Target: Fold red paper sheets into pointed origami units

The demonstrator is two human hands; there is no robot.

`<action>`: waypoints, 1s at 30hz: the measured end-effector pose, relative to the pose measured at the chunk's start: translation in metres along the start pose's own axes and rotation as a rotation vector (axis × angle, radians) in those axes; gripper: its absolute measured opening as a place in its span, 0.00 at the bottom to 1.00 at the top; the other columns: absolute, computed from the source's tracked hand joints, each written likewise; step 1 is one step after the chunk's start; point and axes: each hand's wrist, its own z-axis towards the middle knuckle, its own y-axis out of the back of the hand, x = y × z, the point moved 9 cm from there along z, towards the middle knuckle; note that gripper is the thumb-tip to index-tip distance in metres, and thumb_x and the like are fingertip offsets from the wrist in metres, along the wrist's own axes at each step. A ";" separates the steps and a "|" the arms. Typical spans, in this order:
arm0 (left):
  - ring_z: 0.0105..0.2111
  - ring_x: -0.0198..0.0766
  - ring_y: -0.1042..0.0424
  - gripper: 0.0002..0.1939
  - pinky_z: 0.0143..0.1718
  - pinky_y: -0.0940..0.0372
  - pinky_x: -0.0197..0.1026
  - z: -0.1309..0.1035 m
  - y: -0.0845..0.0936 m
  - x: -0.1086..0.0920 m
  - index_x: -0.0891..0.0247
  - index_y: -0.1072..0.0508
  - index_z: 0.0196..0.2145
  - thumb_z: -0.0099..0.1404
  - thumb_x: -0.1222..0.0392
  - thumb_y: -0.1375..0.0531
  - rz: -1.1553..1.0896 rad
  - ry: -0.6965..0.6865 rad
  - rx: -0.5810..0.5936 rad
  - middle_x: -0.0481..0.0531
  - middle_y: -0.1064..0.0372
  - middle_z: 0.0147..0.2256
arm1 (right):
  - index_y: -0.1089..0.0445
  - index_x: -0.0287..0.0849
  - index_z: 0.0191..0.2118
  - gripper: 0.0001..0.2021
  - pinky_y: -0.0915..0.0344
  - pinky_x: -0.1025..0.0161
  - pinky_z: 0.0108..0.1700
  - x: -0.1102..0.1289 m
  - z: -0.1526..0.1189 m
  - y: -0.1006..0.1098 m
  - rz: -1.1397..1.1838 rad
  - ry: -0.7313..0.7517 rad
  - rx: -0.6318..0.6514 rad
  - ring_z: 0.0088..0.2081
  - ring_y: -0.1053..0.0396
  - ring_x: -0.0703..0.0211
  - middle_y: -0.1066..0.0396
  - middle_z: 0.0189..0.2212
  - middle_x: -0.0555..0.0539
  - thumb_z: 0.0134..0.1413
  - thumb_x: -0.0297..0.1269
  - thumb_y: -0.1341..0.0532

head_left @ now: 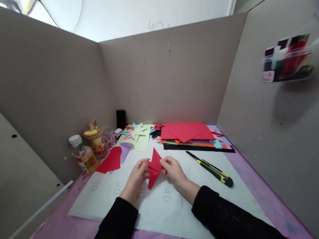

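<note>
A folded piece of red paper [155, 166], pointed at its top and bottom, is held between my two hands above the white mat [175, 218]. My left hand [140, 172] pinches its left edge, and some of those fingertips are hidden behind the paper. On the other side, my right hand [171, 168] grips the right edge between thumb and fingers. A yellow and black utility knife [212, 169] lies on the mat to the right of my right hand, with its blade end pointing away from me.
Red sheets [187, 131] top a paper stack at the back right. Folded paper stars [139, 132] lie on pale green paper at the back. A red scrap [110, 160], a bottle [88, 159] and a yellow-lidded cup [95, 141] stand or lie left. Grey panels [171, 77] enclose the table.
</note>
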 end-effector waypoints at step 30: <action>0.29 0.37 0.33 0.13 0.30 0.40 0.35 -0.017 -0.013 -0.033 0.61 0.33 0.32 0.50 0.58 0.34 0.381 -0.322 -0.119 0.46 0.32 0.29 | 0.35 0.41 0.28 0.17 0.45 0.68 0.20 0.011 -0.006 0.013 0.086 -0.002 -0.143 0.17 0.40 0.65 0.35 0.15 0.54 0.46 0.51 0.37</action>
